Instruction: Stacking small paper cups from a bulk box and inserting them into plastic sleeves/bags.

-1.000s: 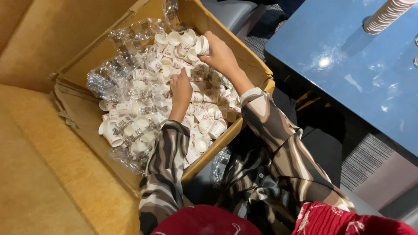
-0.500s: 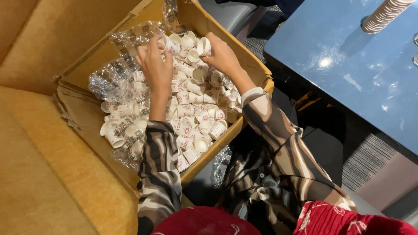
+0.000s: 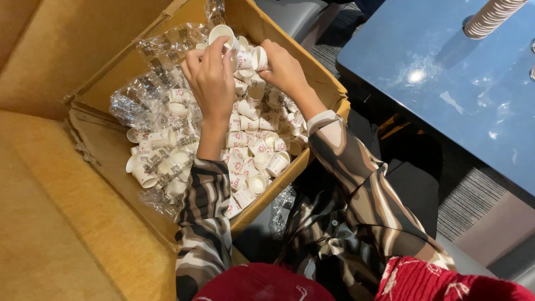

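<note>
Sofa [image 3: 50, 223], mustard yellow, fills the left side and carries an open brown cardboard box [image 3: 329, 92] with its flaps folded out. Blue surface [image 3: 446, 100] lies to the right, well apart from the box, with a long stack of nested cups [image 3: 493, 17] lying tilted across its far corner. Inside the box sits a crumpled clear plastic liner [image 3: 150, 61] with small dark printed marks, bunched along the left and far walls. Loose small white paper cups [image 3: 251, 150] with red print on their sides fill the box in a jumble, some mouth up, some on their sides.

Left hand [image 3: 212, 83] is raised over the far half of the box; its grip is closed on one white cup [image 3: 222, 33], pinched at the fingertips, mouth facing away and to the right. Right hand [image 3: 284, 69] is just beside it, to the right, grip closed on a second cup [image 3: 258, 58] lying sideways with its long axis pointing left, toward the left hand's cup. The two held cups are near but apart, the left one higher and farther. Both sleeves are striped brown and cream. The loose pile lies directly beneath both hands, equally near to each.
</note>
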